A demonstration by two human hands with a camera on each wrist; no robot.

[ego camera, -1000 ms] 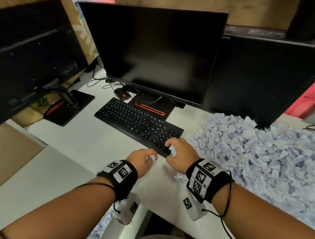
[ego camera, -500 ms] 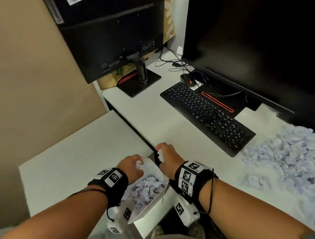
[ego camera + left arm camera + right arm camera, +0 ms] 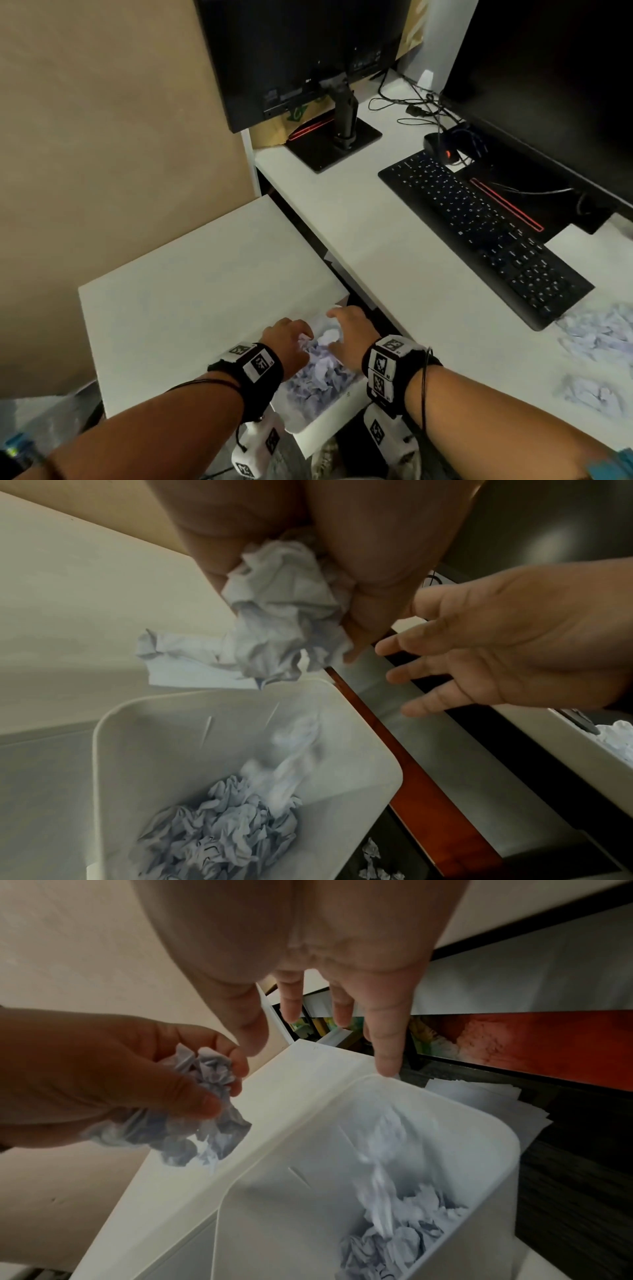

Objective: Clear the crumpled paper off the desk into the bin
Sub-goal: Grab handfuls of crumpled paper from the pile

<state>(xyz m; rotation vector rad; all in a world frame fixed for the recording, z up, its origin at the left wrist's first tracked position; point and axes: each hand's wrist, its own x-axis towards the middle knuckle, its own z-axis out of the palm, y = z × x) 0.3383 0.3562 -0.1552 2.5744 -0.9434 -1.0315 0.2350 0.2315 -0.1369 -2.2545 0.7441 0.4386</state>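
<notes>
Head view: both hands hover over the white bin (image 3: 318,423) beside the desk (image 3: 394,260). One keyboard (image 3: 486,236) and two monitors stand there; many crumpled papers (image 3: 596,339) are left at the desk's right edge, too many to count, so by my judgement the job is partly done.

Left wrist view: the left hand (image 3: 308,561) clamps one paper wad (image 3: 281,620) above the bin, which is partly filled.

Right wrist view: the right hand (image 3: 308,961) has its fingers spread, holding nothing; a blurred paper (image 3: 383,1150) falls inside the bin.
</notes>
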